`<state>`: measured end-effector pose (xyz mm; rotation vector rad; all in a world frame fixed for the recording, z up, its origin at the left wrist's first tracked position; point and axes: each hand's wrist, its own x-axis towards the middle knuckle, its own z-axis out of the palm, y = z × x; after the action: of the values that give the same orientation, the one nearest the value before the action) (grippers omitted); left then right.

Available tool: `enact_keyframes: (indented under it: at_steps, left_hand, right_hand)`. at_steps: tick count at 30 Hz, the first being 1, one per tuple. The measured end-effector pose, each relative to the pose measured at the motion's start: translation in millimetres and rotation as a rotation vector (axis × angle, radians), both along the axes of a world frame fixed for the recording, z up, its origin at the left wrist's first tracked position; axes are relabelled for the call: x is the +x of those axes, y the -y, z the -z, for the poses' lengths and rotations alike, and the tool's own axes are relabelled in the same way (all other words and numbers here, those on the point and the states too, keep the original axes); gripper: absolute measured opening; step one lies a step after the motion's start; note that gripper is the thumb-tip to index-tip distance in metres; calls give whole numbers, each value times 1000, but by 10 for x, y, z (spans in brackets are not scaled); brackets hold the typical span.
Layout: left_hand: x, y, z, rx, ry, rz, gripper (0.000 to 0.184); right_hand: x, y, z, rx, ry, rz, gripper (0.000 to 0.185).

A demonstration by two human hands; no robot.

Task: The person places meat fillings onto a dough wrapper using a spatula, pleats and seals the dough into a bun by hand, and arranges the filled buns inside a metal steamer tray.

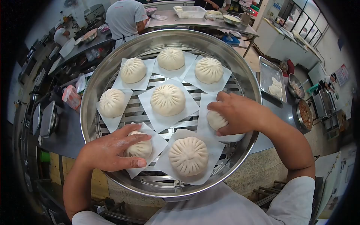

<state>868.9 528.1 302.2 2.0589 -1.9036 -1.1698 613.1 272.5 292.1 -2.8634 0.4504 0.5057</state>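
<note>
A round metal steamer tray (170, 193) with a slatted base holds several pleated steamed buns, each on a square of white paper. My left hand (112, 149) curls its thumb and fingers around a bun (139, 147) at the lower left. At the right side, my right hand (240, 112) grips another bun (216, 120) and covers part of it. A bun (167, 100) sits in the middle, and one more bun (188, 156) rests near the front edge between my hands. Other buns, including a back bun (171, 59), stand around the far side and left.
A tray with dough pieces (273, 78) and a bowl of filling (304, 114) stand at the right. Behind the steamer, a person in a grey shirt (125, 18) works near a metal table (165, 23) bearing a clear plastic bin (189, 12).
</note>
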Motion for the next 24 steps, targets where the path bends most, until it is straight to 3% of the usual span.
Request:
enact_keyframes:
  at_steps: [5,14,17,21,24]
  left_hand:
    - [-9,0,19,-22,20,-6,84]
    - [14,-59,68,-59,25,-16,84]
    - [-5,-44,61,-59,25,-16,83]
    - [-36,-33,1,-27,-12,-54,77]
    - [-3,-56,67,-86,-19,-32,79]
  right_hand:
    - [65,-128,12,-55,25,56,67]
    - [175,99,-179,-76,-132,-75,68]
    - [474,530,-347,-125,131,33,82]
    - [944,1106,-3,-143,196,56,91]
    - [1088,1236,157,-34,46,47,91]
